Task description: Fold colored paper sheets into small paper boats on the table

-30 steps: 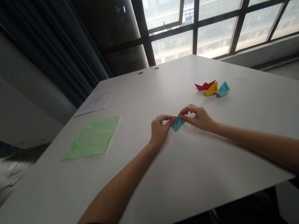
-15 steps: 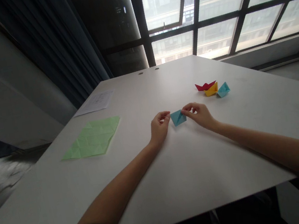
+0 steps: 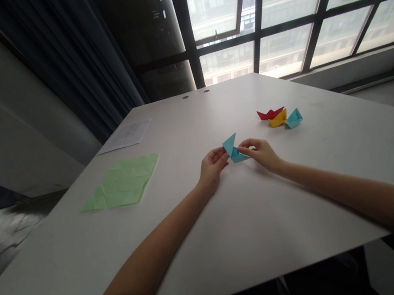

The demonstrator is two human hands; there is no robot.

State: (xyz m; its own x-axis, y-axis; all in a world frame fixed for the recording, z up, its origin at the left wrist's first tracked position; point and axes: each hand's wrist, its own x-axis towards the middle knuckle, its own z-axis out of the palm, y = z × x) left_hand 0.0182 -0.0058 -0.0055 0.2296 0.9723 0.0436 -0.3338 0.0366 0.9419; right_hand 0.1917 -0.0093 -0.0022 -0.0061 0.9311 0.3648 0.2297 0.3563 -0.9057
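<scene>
A small blue folded paper piece [image 3: 233, 149] is held just above the white table [image 3: 255, 218], one triangular flap standing up. My left hand [image 3: 212, 166] pinches its left side with thumb and fingers. My right hand [image 3: 261, 152] pinches its right side, fingers curled. Both forearms rest on the table.
Three finished paper boats lie at the back right: a red boat [image 3: 270, 113], a yellow boat [image 3: 279, 118] and a blue boat [image 3: 294, 118]. A creased green sheet [image 3: 123, 182] lies at the left. A white printed sheet [image 3: 126, 134] sits behind it. Windows stand beyond the far edge.
The blue paper piece has opened between my hands: a triangular flap now stands up. Both hands shifted slightly away from me and kept their pinch.
</scene>
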